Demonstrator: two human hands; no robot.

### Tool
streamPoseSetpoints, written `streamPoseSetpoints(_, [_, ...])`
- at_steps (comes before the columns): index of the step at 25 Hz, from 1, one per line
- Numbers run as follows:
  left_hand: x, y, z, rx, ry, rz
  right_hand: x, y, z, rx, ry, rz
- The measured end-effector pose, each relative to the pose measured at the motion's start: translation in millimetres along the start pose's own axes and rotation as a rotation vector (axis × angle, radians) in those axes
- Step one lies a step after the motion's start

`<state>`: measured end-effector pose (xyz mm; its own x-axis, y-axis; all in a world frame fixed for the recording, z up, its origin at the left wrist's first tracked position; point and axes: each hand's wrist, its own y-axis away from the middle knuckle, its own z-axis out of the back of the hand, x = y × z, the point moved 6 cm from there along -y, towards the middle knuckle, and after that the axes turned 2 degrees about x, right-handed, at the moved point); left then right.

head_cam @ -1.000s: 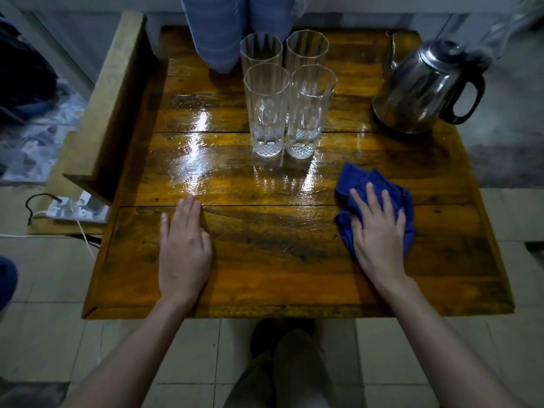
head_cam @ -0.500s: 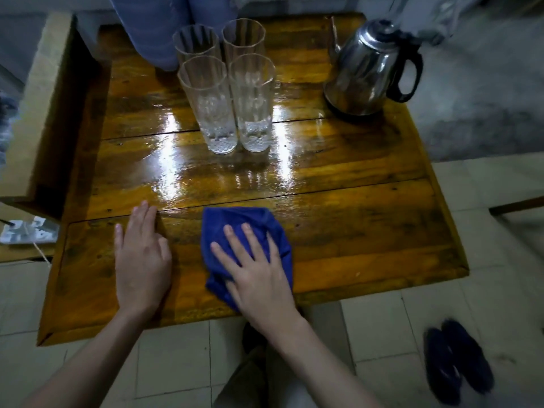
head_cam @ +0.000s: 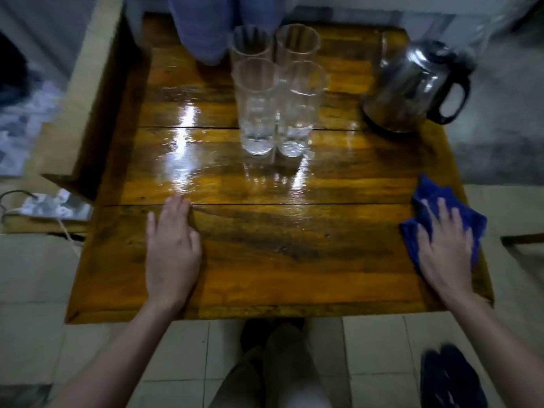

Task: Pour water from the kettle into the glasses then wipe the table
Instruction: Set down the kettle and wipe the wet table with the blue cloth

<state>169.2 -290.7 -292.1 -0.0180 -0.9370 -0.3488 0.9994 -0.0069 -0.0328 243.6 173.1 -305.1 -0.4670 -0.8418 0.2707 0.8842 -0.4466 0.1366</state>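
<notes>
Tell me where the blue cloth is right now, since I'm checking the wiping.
In the head view, the blue cloth lies at the near right edge of the table, flat under the right hand, nearer the person than the kettle.

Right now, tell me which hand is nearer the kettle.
Right. The right hand presses the cloth at the right edge of the table, in front of the kettle; the left hand lies flat at the left front, farther across from it.
</notes>
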Motion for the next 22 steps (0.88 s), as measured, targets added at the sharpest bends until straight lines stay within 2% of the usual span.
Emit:
streamPoseSetpoints(3, [5.2,0.2,7.1,-0.029,0.174,0.034,52.7,7.4,-15.2,-0.014,0.075,0.083])
streamPoseSetpoints(6, [22.2,1.8,21.8,-0.046,0.495,0.126,149.0,41.4,-43.3,0.089,0.114,0.351])
streamPoseSetpoints(8, [39.3,-2.8,34.2,-0.045,0.432,0.056,223.4,78.6,-68.0,0.151,0.141,0.575])
streamPoseSetpoints(11, [84.3,-18.0,40.4,-0.038,0.116,-0.035,325.0,133.6,-106.5,0.206,0.171,0.916])
streamPoseSetpoints(13, [101.7,-22.6,38.9,-0.014,0.016,-0.052,365.8,147.5,-121.0,0.232,0.18,1.038])
streamPoseSetpoints(17, [110.9,-24.6,34.6,-0.022,0.077,0.003,405.0,127.9,-135.0,0.23,0.17,1.083])
streamPoseSetpoints(22, [113.0,-26.1,33.7,-0.025,0.058,0.022,444.8,79.2,-141.5,0.194,0.172,0.993])
